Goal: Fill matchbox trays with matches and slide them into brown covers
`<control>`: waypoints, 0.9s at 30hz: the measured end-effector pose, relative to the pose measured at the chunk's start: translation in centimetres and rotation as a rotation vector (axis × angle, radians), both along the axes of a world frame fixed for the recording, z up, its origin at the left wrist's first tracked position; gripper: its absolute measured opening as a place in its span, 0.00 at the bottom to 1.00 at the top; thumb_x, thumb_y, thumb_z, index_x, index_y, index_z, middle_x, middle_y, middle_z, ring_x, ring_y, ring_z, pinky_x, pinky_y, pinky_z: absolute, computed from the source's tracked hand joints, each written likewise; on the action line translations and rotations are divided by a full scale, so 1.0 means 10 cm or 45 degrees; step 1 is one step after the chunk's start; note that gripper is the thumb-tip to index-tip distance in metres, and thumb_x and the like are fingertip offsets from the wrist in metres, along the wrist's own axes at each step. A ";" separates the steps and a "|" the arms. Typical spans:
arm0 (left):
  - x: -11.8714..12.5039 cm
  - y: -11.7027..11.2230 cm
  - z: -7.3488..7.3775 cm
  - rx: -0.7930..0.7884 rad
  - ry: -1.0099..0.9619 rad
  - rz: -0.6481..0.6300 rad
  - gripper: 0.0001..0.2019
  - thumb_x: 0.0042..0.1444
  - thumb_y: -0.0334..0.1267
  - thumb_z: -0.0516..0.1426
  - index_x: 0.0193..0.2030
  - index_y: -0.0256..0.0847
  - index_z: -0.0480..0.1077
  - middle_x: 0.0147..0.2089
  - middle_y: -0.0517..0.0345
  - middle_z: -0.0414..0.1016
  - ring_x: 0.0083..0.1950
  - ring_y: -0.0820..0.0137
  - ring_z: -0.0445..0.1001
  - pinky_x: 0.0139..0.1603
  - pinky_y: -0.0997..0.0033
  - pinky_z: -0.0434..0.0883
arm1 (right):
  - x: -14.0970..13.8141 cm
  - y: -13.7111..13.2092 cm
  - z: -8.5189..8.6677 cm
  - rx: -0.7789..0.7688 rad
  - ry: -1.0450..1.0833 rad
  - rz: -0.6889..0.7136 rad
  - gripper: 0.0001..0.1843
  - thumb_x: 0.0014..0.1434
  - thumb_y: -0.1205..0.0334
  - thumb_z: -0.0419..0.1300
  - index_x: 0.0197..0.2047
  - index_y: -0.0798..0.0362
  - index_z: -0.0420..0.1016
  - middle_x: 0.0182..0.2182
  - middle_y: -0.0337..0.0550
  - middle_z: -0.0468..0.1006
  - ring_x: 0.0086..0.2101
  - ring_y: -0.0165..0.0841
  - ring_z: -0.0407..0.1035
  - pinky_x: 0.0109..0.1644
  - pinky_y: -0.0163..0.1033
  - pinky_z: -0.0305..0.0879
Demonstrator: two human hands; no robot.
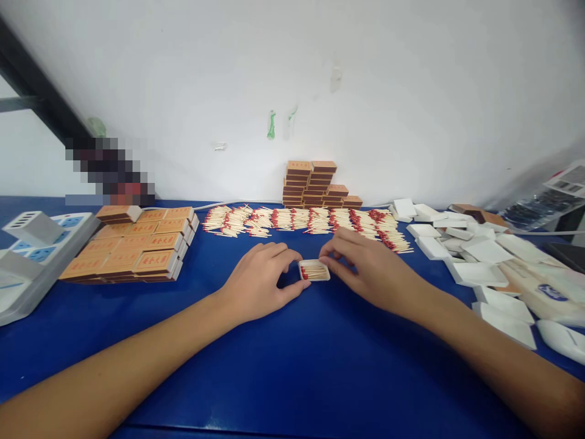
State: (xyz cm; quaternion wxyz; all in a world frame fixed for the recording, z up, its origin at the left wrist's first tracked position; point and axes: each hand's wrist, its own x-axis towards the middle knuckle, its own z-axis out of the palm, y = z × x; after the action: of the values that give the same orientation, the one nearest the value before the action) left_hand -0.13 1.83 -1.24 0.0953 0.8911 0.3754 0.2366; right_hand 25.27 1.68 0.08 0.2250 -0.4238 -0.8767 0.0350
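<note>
L hand [261, 275] clamped on white rect. tray [320, 280] w/ thin wooden matches [315, 272]. R hand [365, 263] at its rim, can't tell if gripping.

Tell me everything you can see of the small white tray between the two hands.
The white tray is a shallow, open rectangle with thin, low walls, apparently card. It lies flat on the blue table, open side up, partly filled with matches lying lengthwise, most red heads toward its left end. The left hand holds that end between thumb and fingers; the right hand has its fingertips at the far right corner, though contact there is hard to confirm.
</note>
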 end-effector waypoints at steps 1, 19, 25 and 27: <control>0.00 0.00 0.00 0.002 -0.001 -0.002 0.13 0.67 0.45 0.65 0.52 0.41 0.76 0.40 0.58 0.77 0.41 0.64 0.76 0.46 0.60 0.70 | 0.06 0.05 0.02 0.023 0.013 -0.050 0.09 0.74 0.60 0.55 0.43 0.48 0.76 0.39 0.46 0.78 0.37 0.39 0.74 0.40 0.43 0.69; -0.02 -0.02 0.03 -0.009 0.040 0.004 0.13 0.67 0.45 0.65 0.53 0.41 0.77 0.42 0.57 0.78 0.43 0.63 0.77 0.48 0.58 0.70 | 0.55 0.51 -0.18 -0.008 -0.079 -0.237 0.09 0.70 0.57 0.57 0.45 0.50 0.78 0.40 0.49 0.76 0.38 0.42 0.73 0.44 0.47 0.69; -0.01 -0.01 0.03 -0.010 0.040 -0.004 0.14 0.67 0.46 0.65 0.52 0.41 0.77 0.42 0.57 0.78 0.42 0.63 0.77 0.48 0.58 0.70 | 0.56 0.51 -0.17 -0.018 -0.075 -0.234 0.12 0.71 0.56 0.57 0.47 0.51 0.80 0.40 0.50 0.77 0.38 0.43 0.74 0.43 0.48 0.70; -0.01 -0.01 0.03 -0.008 0.042 -0.004 0.14 0.67 0.46 0.65 0.52 0.41 0.77 0.41 0.57 0.78 0.42 0.63 0.77 0.48 0.59 0.71 | 0.56 0.51 -0.16 -0.010 -0.079 -0.237 0.13 0.71 0.56 0.57 0.47 0.51 0.81 0.41 0.51 0.78 0.38 0.43 0.74 0.43 0.49 0.70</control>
State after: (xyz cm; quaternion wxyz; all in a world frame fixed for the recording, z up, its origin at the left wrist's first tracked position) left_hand -0.24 1.73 -0.94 0.0924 0.8950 0.3765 0.2206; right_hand 30.82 6.73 -1.52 0.1986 -0.5052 -0.8398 0.0041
